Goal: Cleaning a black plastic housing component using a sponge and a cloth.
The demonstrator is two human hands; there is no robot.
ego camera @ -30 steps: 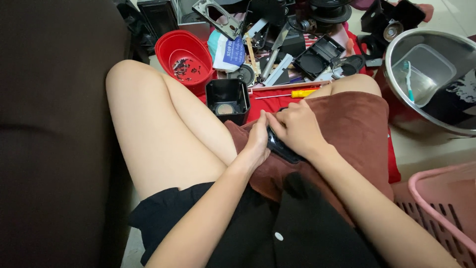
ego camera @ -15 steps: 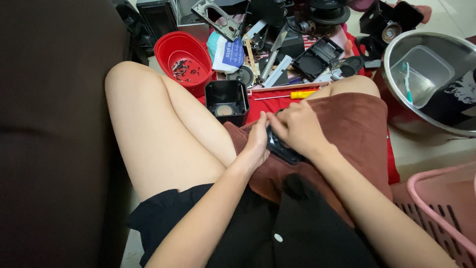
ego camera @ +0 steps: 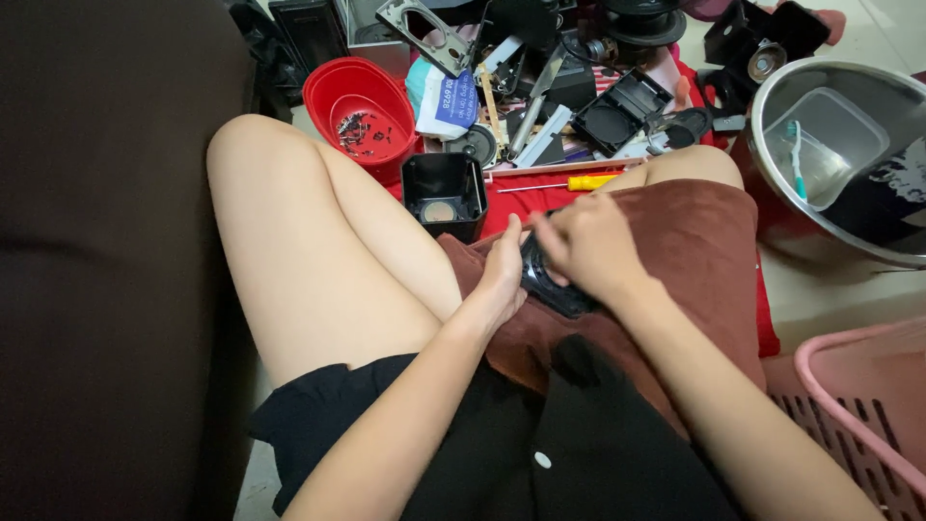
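On my lap lies a brown cloth [ego camera: 694, 241]. Both hands meet over it around a small black part [ego camera: 552, 287]. My left hand [ego camera: 503, 270] grips the part from its left side. My right hand [ego camera: 588, 246] covers it from above and the right, fingers curled over it. Most of the part is hidden under the right hand. Just beyond my hands, a black square box [ego camera: 444, 191] with a round disc inside stands on the floor, and a yellow-handled screwdriver [ego camera: 569, 182] lies on a red mat [ego camera: 526, 198].
A red bowl [ego camera: 359, 106] holding several small screws sits at the back left. Black plastic parts and metal pieces [ego camera: 579, 87] pile up behind. A steel basin [ego camera: 820, 193] with a clear tub and toothbrush stands right. A pink basket [ego camera: 868, 405] is at lower right, a dark sofa [ego camera: 96, 270] left.
The hands stay together on the black part; the right hand's fingers have shifted slightly over it. The view has barely moved.
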